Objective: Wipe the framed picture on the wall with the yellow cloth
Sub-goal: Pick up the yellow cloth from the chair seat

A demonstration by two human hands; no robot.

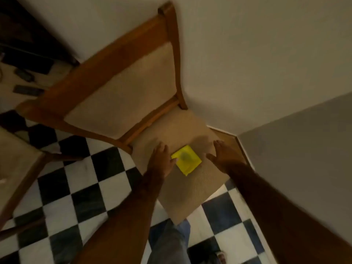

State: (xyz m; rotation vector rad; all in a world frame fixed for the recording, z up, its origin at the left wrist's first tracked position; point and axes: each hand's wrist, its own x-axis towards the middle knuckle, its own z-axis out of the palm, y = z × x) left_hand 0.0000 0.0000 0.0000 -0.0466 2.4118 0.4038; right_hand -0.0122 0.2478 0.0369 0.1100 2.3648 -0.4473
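Note:
A folded yellow cloth point(187, 159) lies flat on the beige seat of a wooden chair point(192, 185). My left hand point(160, 159) hovers just left of the cloth, fingers spread, its thumb at the cloth's left edge. My right hand point(224, 156) is stretched out to the right of the cloth, palm down, fingers apart, a short gap away from it. Neither hand holds anything. The framed picture is not in view.
The chair's tall wooden back point(122, 88) leans toward the white wall point(266, 54) in a corner. A black-and-white checkered floor point(76, 197) lies below. A second chair point(17, 168) stands at the left. Small dark objects point(24, 80) lie on the floor far left.

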